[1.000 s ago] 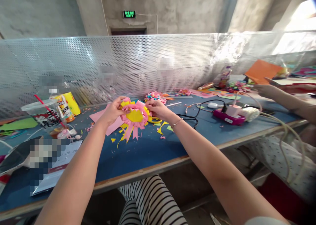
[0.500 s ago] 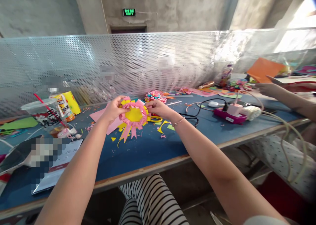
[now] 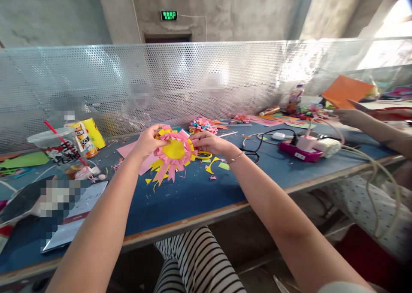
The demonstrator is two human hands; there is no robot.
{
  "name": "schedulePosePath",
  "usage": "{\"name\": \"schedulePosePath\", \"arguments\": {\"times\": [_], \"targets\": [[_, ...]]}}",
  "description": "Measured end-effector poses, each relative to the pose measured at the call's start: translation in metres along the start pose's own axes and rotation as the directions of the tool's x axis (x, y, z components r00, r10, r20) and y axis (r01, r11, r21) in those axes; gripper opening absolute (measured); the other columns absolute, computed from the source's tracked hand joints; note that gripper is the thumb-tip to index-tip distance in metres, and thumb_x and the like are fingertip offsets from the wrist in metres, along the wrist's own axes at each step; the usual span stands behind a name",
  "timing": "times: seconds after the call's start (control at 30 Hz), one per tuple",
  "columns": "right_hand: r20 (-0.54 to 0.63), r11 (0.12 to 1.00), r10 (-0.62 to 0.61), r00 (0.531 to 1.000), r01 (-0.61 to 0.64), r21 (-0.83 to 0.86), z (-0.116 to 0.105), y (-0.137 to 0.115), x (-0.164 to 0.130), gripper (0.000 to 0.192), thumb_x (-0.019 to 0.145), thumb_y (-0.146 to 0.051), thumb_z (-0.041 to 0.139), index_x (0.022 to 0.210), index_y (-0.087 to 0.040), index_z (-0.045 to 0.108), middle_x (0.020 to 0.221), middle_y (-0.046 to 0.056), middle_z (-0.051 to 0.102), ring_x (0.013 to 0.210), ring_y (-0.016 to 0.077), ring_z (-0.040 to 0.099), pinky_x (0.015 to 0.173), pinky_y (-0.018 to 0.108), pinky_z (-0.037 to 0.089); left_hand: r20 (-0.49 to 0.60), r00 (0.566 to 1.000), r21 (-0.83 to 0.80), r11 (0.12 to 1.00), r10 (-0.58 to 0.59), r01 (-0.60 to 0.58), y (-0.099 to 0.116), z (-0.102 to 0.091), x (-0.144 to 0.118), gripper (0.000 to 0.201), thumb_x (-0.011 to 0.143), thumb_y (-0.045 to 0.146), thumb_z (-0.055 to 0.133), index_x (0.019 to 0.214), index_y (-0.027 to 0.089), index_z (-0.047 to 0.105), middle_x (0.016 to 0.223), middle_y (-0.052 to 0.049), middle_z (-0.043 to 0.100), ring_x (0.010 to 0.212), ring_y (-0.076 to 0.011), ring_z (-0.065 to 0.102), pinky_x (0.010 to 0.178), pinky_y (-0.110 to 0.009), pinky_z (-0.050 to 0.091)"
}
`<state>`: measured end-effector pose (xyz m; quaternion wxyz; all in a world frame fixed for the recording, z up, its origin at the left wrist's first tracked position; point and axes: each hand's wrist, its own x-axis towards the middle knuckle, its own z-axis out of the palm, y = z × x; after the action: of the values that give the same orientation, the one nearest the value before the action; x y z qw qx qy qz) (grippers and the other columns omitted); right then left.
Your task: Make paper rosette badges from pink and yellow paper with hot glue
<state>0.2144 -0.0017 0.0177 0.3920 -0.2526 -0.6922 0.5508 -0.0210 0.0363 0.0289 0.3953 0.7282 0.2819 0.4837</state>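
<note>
paper rosette (image 3: 174, 149) turned a bit, tails (image 3: 171, 173) swung left | grip: left hand (image 3: 148, 142) and right hand (image 3: 211, 143) both pinched tight on opposite sides, probably so the yellow middle stayed uncovered | held over the bench (image 3: 193, 200); scraps (image 3: 210, 167) beside it; decent bare room toward the front edge (image 3: 183, 222)

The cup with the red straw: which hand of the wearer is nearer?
Left. The left hand is right of the cup; the right hand is farther right, across the rosette.

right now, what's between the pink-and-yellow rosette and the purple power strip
In the head view: the right hand, a yellow loop, paper scraps and black cable.
</note>
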Motion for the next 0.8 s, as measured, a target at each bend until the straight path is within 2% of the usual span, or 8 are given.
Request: {"name": "schedulePosePath", "arguments": {"times": [0.1, 0.2, 0.4, 0.53, 0.7, 0.8], "targets": [[0.009, 0.991, -0.005, 1.0, 0.004, 0.133, -0.002, 0.001, 0.001, 0.027, 0.07, -0.01, 0.051, 0.093, -0.009, 0.064, 0.077, 0.005, 0.067, 0.062, 0.0102, 0.06, 0.06, 0.021, 0.051, 0.004, 1.0, 0.005, 1.0, -0.007, 0.007, 0.0, 0.0, 0.0, 0.053, 0.054, 0.014, 0.074, 0.104, 0.017, 0.059, 0.087, -0.003, 0.066, 0.078, -0.0155, 0.062, 0.07, -0.028, 0.05], [-0.033, 0.982, -0.013, 0.999, 0.019, 0.189, -0.006, 0.004, 0.003, 0.033, 0.068, -0.01, 0.048, 0.099, -0.011, 0.062, 0.083, 0.006, 0.068, 0.066, 0.0112, 0.061, 0.06, 0.022, 0.052, 0.001, 1.0, -0.001, 1.0, -0.016, 0.016, 0.0, 0.0, 0.0, 0.053, 0.054, 0.014, 0.074, 0.104, 0.017, 0.059, 0.088, -0.003, 0.066, 0.079, -0.0157, 0.062, 0.071, -0.028, 0.05], [-0.137, 0.995, -0.063, 0.989, 0.073, 0.069, -0.005, 0.007, 0.006, 0.021, 0.071, -0.016, 0.063, 0.091, -0.014, 0.066, 0.08, 0.003, 0.066, 0.07, 0.0095, 0.061, 0.062, 0.019, 0.05, -0.06, 0.998, 0.011, 1.0, -0.012, 0.013, -0.002, 0.0, 0.002, 0.056, 0.051, 0.014, 0.076, 0.104, 0.019, 0.059, 0.087, -0.002, 0.065, 0.078, -0.0155, 0.061, 0.071, -0.029, 0.05], [-0.205, 0.992, -0.116, 0.972, 0.125, 0.033, -0.004, 0.01, 0.009, 0.02, 0.069, -0.02, 0.067, 0.089, -0.016, 0.065, 0.083, 0.002, 0.065, 0.075, 0.0093, 0.061, 0.068, 0.021, 0.051, -0.093, 0.996, -0.013, 1.0, 0.009, -0.01, -0.005, 0.0, 0.004, 0.057, 0.052, 0.015, 0.076, 0.106, 0.019, 0.058, 0.088, -0.001, 0.064, 0.078, -0.0152, 0.061, 0.072, -0.029, 0.05], [-0.256, 0.961, -0.245, 0.935, 0.199, -0.193, -0.01, 0.017, 0.015, 0.028, 0.071, -0.021, 0.064, 0.099, -0.019, 0.063, 0.089, 0.002, 0.066, 0.073, 0.009, 0.06, 0.069, 0.022, 0.051, -0.121, 0.992, 0.019, 0.999, 0.043, -0.041, -0.006, 0.003, 0.004, 0.058, 0.055, 0.018, 0.076, 0.109, 0.019, 0.057, 0.092, -0.003, 0.065, 0.082, -0.017, 0.061, 0.074, -0.03, 0.05], [-0.251, 0.87, -0.38, 0.89, 0.253, -0.423, -0.008, 0.016, 0.015, 0.031, 0.073, -0.02, 0.059, 0.104, -0.019, 0.062, 0.094, 0.004, 0.066, 0.079, 0.0118, 0.061, 0.073, 0.026, 0.051, -0.135, 0.981, 0.119, 0.985, 0.139, -0.124, 0.001, 0.005, 0.001, 0.05, 0.061, 0.018, 0.072, 0.108, 0.019, 0.057, 0.098, -0.004, 0.064, 0.089, -0.019, 0.06, 0.079, -0.033, 0.049]]}}
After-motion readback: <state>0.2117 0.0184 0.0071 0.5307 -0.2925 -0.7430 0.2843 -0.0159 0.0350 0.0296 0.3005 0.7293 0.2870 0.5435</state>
